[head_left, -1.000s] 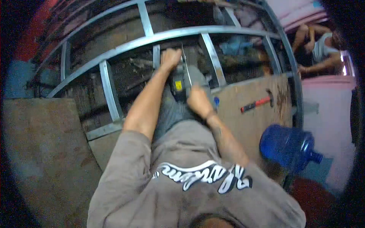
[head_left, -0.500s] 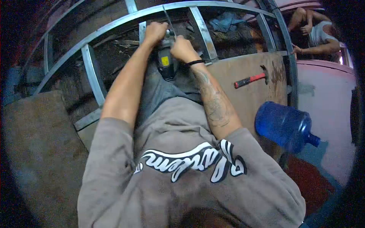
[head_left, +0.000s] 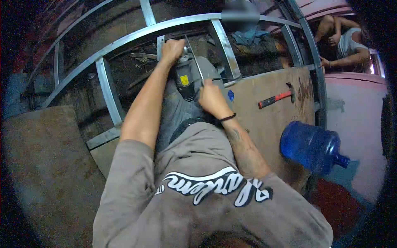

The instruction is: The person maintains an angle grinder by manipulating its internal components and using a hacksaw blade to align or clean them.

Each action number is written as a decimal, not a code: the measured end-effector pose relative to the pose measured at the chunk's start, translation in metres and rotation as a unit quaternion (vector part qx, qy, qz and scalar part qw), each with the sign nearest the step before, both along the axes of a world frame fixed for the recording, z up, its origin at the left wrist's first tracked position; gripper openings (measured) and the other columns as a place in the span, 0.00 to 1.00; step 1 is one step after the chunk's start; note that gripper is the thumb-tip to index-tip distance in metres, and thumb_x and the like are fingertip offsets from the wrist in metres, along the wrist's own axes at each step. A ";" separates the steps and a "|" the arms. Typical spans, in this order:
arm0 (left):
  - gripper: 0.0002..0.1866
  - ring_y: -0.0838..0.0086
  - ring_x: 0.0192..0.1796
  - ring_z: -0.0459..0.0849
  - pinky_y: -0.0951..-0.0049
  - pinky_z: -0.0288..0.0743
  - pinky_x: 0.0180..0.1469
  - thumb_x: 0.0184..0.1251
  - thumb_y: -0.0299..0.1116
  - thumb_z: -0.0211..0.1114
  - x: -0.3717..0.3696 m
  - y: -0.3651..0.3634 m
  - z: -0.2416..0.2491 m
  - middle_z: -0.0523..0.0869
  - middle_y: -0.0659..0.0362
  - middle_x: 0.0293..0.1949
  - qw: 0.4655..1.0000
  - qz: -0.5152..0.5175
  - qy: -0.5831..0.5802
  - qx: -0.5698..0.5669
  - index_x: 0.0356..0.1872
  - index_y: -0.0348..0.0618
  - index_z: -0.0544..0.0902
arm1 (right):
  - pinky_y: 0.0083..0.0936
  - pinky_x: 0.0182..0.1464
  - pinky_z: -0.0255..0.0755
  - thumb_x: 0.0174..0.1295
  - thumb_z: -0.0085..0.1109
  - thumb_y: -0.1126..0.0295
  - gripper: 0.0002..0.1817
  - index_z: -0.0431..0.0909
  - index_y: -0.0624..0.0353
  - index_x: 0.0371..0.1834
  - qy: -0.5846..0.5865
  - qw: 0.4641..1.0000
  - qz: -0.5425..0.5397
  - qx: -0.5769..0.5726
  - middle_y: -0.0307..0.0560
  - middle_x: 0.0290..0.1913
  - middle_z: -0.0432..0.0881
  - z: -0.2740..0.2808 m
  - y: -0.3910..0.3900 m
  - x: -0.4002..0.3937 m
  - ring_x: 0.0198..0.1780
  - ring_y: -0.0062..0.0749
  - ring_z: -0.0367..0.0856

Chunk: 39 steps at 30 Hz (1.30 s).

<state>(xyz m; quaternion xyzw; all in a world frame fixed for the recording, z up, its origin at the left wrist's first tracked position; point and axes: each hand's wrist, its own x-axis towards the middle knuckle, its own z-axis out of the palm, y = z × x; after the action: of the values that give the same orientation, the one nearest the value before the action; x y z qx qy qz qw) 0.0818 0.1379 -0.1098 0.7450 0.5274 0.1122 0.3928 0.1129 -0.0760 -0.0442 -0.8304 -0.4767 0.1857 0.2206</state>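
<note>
Thin silvery metal strip: likely light, springy; hold near end
Right hand: closed round near end
Left hand: beside far end, grip unclear

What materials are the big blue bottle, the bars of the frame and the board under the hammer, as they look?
Blue bottle: glossy plastic, probably; it is translucent with moulded ridges.
Frame bars: metal, perhaps galvanised steel, with a grey, streaky shine.
Board: dull wood, likely plywood; it is flat, brown and stained.

Metal crossbar in the way, seemingly free gap alongside
</note>
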 end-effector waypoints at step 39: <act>0.30 0.41 0.53 0.76 0.56 0.67 0.58 0.52 0.50 0.50 0.005 -0.015 -0.010 0.78 0.34 0.46 0.999 -0.053 -0.011 0.006 0.40 0.29 0.82 | 0.48 0.40 0.73 0.54 0.51 0.71 0.12 0.75 0.72 0.34 0.016 0.995 0.052 -0.082 0.74 0.35 0.77 -0.022 0.046 0.036 0.39 0.64 0.78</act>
<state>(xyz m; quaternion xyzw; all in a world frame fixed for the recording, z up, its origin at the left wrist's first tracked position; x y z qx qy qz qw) 0.0868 0.1234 -0.1202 0.7728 0.4822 0.1024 0.3996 0.1488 -0.0304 -0.0659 -0.8166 -0.4988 0.2489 0.1495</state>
